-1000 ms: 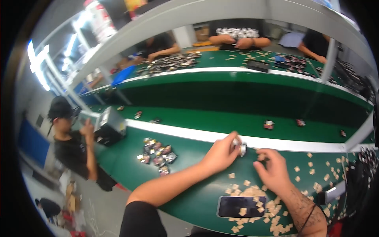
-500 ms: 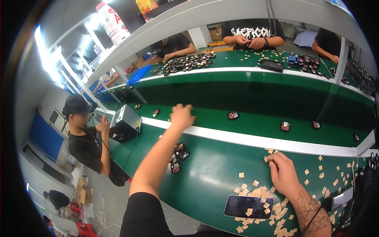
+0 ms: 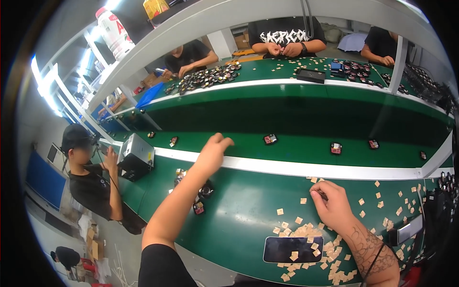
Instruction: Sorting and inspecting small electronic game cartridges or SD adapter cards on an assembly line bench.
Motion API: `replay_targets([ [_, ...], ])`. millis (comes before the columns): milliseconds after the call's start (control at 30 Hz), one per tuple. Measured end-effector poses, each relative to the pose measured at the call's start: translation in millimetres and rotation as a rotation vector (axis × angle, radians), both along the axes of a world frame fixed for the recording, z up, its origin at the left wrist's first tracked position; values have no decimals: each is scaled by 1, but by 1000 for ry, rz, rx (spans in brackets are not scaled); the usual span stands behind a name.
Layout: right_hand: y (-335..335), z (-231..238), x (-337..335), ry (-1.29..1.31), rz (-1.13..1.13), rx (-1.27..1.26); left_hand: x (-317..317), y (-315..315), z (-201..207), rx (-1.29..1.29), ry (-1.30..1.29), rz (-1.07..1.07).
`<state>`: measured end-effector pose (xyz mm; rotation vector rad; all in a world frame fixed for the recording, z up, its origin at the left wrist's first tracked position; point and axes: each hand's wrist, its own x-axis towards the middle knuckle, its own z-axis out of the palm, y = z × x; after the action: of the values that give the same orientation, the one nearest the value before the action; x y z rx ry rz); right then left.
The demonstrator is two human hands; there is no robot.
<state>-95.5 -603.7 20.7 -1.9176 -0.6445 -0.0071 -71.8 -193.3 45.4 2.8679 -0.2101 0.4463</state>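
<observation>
My left hand [image 3: 216, 149] reaches over the white rail [image 3: 282, 166] above the green conveyor belt, its fingers partly bent and spread, and I see nothing in it. The nearest pieces on the belt are small black-and-red electronic modules [image 3: 270, 139]. Beside my left forearm, several more modules [image 3: 199, 207] lie in a loose cluster on the green table, partly hidden by the arm. My right hand [image 3: 330, 201] rests near the rail with thumb and fingers closed together; something dark seems to show between them, too small to name. Small tan square pieces [image 3: 303, 201] lie around it.
A smartphone [image 3: 279, 249] lies on the near table among many tan squares. A grey box-shaped machine [image 3: 136, 155] stands at the left, next to a person [image 3: 91, 177]. Across the belt, people sit by a pile of modules [image 3: 205, 79] and a black tray [image 3: 311, 75].
The whole view has shifted, so the scene sits further left. My left hand stays over the belt's edge with its fingers slightly changed. My right hand stays near the rail, fingers more curled.
</observation>
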Motion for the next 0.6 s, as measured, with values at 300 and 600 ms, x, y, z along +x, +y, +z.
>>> replay_targets([
  [300,1,1,7,-63,1,-50,-80,-146,-21,-157,31,-595],
  [600,-6,10,7,-119,92,-120,-64,-147,7,-498,138,-489],
])
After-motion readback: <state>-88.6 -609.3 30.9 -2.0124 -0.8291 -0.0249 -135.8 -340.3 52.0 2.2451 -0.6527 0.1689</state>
